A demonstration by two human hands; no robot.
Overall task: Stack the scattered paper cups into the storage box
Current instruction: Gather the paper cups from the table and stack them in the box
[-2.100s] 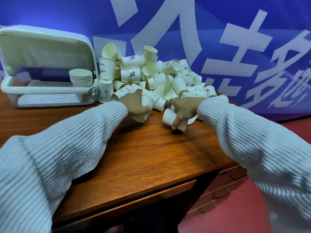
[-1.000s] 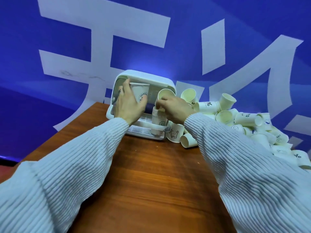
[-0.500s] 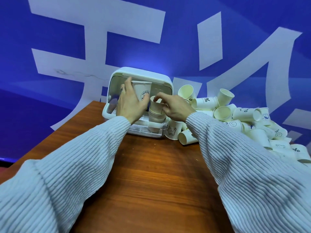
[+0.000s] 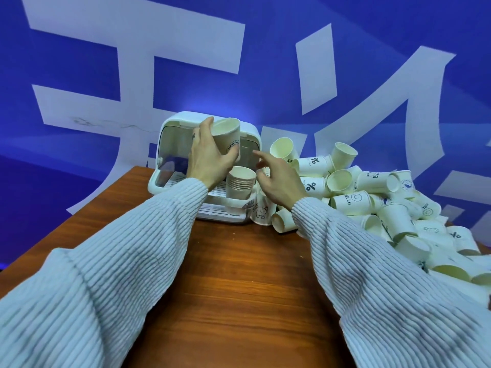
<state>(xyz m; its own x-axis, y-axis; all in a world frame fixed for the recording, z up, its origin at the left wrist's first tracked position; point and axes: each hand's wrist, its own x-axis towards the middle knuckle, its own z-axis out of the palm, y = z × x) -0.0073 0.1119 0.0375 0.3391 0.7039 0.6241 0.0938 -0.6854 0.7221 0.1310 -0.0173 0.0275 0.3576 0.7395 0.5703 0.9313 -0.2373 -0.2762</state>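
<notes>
Head view. Since the previous frame, my right hand had let go of the cup it had seated on the stack and drawn back, fingers spread and empty. The stack stood in the storage box, at its right front corner. My left hand gripped one cup, upright, above the stack. I judged this cup next for nesting. The raised lid overhung the stack, limiting room above. The loose cups lay heaped just right of the box, reaching the worktop edge.
</notes>
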